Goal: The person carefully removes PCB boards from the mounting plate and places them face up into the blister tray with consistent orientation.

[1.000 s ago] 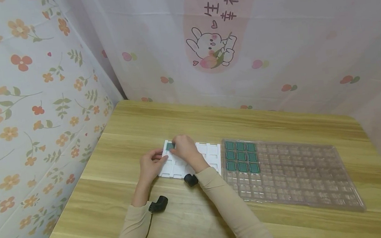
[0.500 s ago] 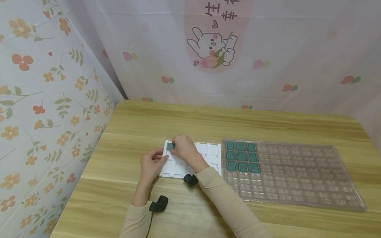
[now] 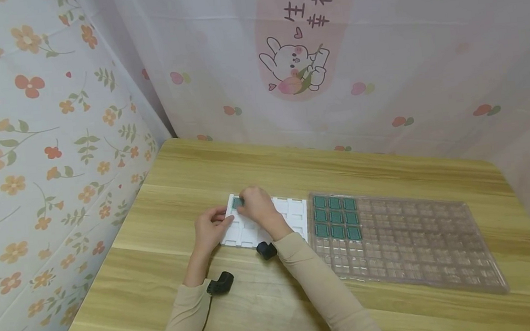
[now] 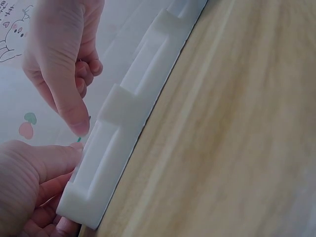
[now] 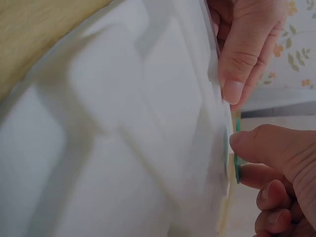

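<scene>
A white plastic tray with moulded pockets [image 3: 296, 216] lies on the table in the head view. My left hand [image 3: 209, 230] grips its left edge, thumb on top and fingers at the side. Over the far left pocket, my right hand [image 3: 258, 206] pinches a small green circuit board [image 3: 237, 203] between thumb and index finger. The right wrist view shows the board [image 5: 238, 170] edge-on between those fingertips, close to the left thumb. The right hand covers part of the board and several pockets.
To the right, beside the white tray, lies a larger clear plastic tray [image 3: 418, 244]. Several green circuit boards [image 3: 336, 217] fill its far left pockets. Black wrist cameras [image 3: 220, 283] sit on both sleeves. Patterned curtains [image 3: 217, 49] hang behind and left of the wooden table [image 3: 254, 313].
</scene>
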Available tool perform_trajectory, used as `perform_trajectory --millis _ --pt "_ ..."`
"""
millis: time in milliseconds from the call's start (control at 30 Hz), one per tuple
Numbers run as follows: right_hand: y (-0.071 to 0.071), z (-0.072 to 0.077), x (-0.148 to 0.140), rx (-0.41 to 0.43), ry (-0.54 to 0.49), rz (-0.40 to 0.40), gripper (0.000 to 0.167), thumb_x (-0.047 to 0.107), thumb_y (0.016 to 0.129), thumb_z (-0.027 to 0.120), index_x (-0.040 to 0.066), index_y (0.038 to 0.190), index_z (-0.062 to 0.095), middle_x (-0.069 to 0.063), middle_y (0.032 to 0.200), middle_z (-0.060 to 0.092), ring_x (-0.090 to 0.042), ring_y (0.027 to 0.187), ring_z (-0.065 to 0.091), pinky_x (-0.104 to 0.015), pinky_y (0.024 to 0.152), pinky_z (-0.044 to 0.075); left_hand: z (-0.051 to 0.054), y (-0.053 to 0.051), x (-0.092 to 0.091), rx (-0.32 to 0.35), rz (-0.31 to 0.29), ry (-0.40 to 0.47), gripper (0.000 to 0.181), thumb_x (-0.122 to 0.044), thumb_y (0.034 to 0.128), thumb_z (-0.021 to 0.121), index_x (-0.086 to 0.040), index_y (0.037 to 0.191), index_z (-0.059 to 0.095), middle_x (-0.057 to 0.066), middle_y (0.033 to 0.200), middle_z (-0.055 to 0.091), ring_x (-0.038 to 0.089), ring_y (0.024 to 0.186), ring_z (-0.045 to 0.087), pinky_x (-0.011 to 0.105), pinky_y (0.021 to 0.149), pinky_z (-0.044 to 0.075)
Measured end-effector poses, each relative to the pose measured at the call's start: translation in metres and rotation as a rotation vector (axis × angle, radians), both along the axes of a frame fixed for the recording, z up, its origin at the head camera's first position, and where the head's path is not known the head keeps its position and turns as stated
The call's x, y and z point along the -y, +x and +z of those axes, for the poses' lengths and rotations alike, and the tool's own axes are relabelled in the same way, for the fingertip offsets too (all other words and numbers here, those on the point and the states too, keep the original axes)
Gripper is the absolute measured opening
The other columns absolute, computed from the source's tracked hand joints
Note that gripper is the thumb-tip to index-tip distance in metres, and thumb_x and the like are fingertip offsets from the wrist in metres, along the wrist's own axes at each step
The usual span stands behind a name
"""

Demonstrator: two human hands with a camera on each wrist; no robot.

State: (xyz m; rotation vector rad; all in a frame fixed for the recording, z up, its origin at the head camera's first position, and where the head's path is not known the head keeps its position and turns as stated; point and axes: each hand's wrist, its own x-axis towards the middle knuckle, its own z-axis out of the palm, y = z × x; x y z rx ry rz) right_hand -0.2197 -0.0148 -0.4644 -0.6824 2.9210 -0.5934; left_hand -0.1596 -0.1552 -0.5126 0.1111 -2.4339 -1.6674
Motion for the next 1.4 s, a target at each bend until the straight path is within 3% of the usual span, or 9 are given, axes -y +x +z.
perform_trajectory --millis 600,1167,1400 --pt "0.014 0.010 -0.013 0.003 -0.026 -0.023 0.027 0.014 0.078 0.074 -0.001 0.100 0.070 -0.012 0.097 0.068 -0.024 0.091 0.063 -0.033 0.080 0.050 0.003 0.001 -0.001 0.041 0.012 -0.005 0.026 -0.001 0.0801 0.071 0.007 0.104 0.066 0.019 0.087 0.066 0.027 0.079 0.062 0.014 0.063 0.047" --pt "0.030 0.024 -0.028 -0.090 -0.055 0.007 0.024 0.011 0.077 0.073 -0.002 0.096 0.071 -0.013 0.095 0.068 -0.024 0.087 0.064 -0.032 0.076 0.052 0.005 0.001 -0.001 0.055 0.016 -0.009 0.026 -0.002 0.0802 0.071 0.007 0.105 0.066 0.019 0.090 0.065 0.027 0.081 0.061 0.015 0.065 0.047" --pt "0.035 0.027 -0.037 -0.079 -0.082 0.003 0.023 0.010 0.077 0.073 -0.002 0.097 0.071 -0.014 0.099 0.068 -0.023 0.086 0.065 -0.031 0.074 0.053 0.005 0.001 -0.002 0.061 0.027 -0.005 0.026 -0.001 0.0792 0.072 0.007 0.104 0.066 0.019 0.090 0.064 0.027 0.080 0.061 0.015 0.064 0.047"
